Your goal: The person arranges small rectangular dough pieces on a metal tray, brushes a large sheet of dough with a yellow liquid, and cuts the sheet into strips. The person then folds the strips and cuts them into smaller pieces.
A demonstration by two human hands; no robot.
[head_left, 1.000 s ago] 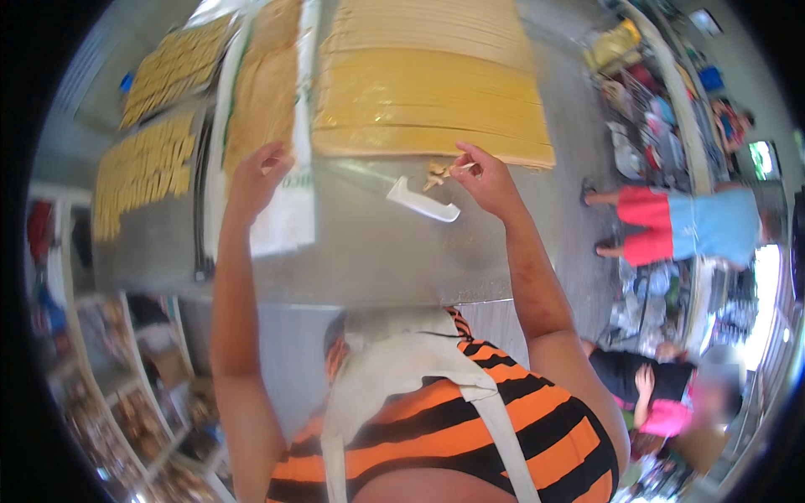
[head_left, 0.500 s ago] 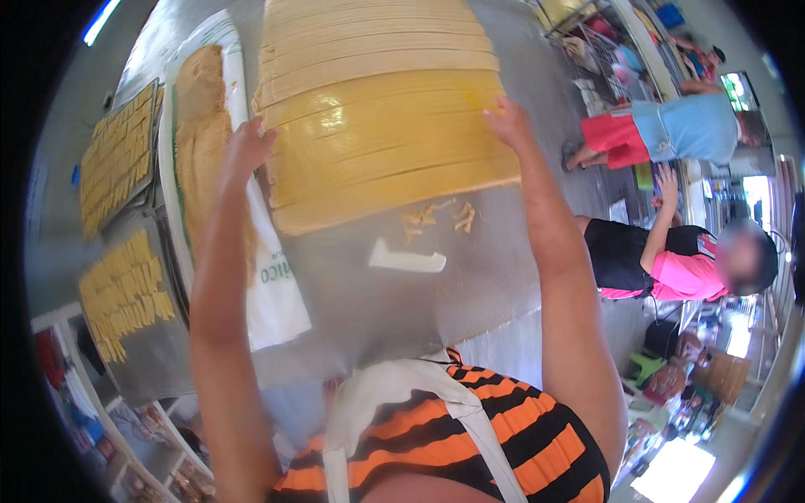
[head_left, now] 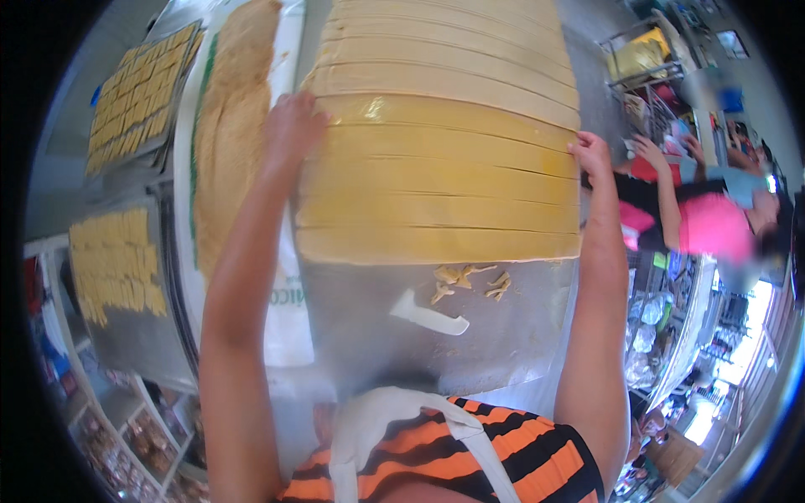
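A wide sheet of dough [head_left: 444,184] lies on the metal table, cut crosswise into several long strips. The nearer strips are glossy yellow; those farther off are pale and matt. At the sheet's left edge, my left hand [head_left: 295,127] has its fingers bent in at the end of a glossy strip, slightly blurred. My right hand [head_left: 592,154] pinches the opposite end of the strip at the right edge. Below the sheet lie dough scraps [head_left: 463,280] and a white flat scraper-like tool [head_left: 429,315], touched by neither hand.
Left of the sheet, brown crumbly filling [head_left: 239,117] lies on a white printed sack [head_left: 289,335]. Farther left are a tray of cut dough pieces [head_left: 144,88] and another tray [head_left: 138,335] with more pieces. A person in pink [head_left: 713,225] stands to the right, near shelving.
The view has shifted, so the dough sheet sits farther right and more level. Both hands remain at its opposite edges. The person in pink appears higher, overlapping the person in blue.
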